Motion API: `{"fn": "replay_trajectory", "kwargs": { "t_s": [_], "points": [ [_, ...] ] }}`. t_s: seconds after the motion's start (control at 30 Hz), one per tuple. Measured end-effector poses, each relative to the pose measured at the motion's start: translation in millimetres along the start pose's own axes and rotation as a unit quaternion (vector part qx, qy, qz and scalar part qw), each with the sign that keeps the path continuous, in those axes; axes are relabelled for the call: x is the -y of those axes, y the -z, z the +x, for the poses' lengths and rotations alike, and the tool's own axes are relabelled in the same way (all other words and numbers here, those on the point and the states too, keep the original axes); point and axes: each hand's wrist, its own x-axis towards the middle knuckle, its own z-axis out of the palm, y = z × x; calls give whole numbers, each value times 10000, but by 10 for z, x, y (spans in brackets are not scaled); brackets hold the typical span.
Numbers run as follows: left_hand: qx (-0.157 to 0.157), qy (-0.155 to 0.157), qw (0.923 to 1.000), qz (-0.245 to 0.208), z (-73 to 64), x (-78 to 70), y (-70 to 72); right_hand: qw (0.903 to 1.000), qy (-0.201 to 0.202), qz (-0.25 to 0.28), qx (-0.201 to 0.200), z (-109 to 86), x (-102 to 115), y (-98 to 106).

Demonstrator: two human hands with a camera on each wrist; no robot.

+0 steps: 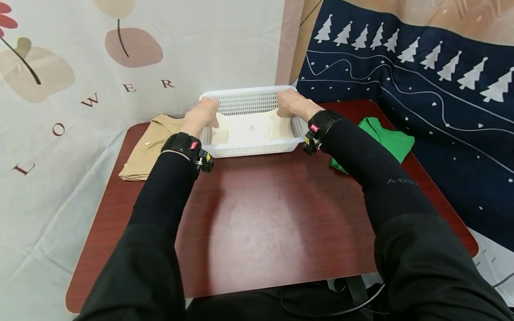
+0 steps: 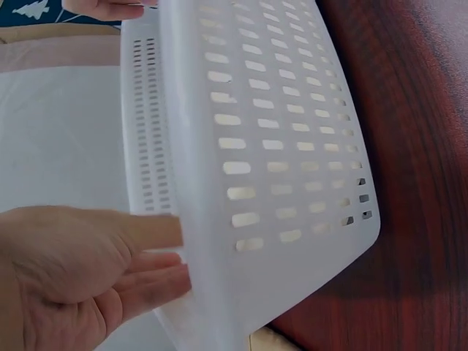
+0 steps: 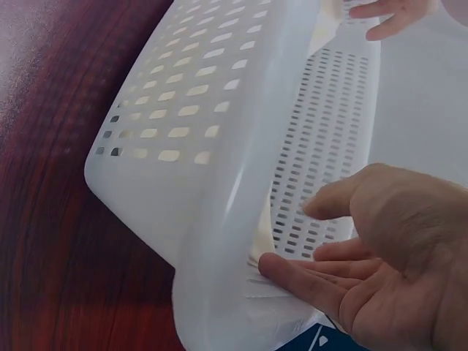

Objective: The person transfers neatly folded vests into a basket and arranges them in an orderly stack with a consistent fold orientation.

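Observation:
A white perforated plastic basket point(image 1: 250, 149) stands at the back of the table. Inside lies a folded cream cloth point(image 1: 281, 127) with a paler middle bearing small dark print point(image 1: 251, 128). My left hand point(image 1: 204, 115) is over the basket's left end. In the left wrist view, its thumb and fingers stretch behind the long rim point(image 2: 194, 175), their tips partly hidden. At the other end, my right hand point(image 1: 293, 104) reaches in over the edge. The right wrist view shows its thumb and loosely bent fingers apart, one fingertip point(image 3: 274, 267) close to the end wall and the cloth.
Folded tan cloth point(image 1: 146, 151) lies on the table left of the basket, partly behind my left arm. A folded green cloth point(image 1: 387, 138) is on the right, overlapped by my right forearm. Printed curtains point(image 1: 225, 49) hang close behind the reddish-brown table point(image 1: 257, 214).

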Motion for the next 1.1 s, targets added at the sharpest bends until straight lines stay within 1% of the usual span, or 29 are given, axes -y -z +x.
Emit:
{"fn": "replay_trajectory", "kwargs": {
  "t_s": [0.1, 0.17, 0.3, 0.4, 0.53, 0.7, 0.87, 1.0, 1.1],
  "points": [
    [10, -137, 9996, -244, -21, 26, 39, 9995, 24, 297, -63, -54, -29, 33],
    [-36, -302, 9988, -383, -17, 54, 55, 9989, 137, 439, -96, -87, -59, 56],
    [-126, -614, 9964, -562, -31, 108, 79, 9955, 590, 722, -138, -139, -120, 95],
    [-136, -758, 9947, -687, -56, 119, 78, 9907, 902, 1012, -145, -175, -161, 99],
    [-189, -930, 9917, -871, -90, 94, 64, 9850, 1095, 1326, -163, -221, -199, 66],
    [-360, -1110, 9875, -1056, -147, 72, 34, 9788, 1164, 1670, -223, -277, -241, -8],
    [-622, -1295, 9831, -1132, -207, 61, -3, 9729, 1163, 1980, -274, -392, -292, -63],
    [-775, -1468, 9786, -1213, -242, 19, -27, 9668, 1236, 2192, -442, -503, -338, -62],
    [-865, -1586, 9758, -1234, -267, -48, -41, 9611, 1324, 2348, -597, -584, -386, -47]
  ]
}}
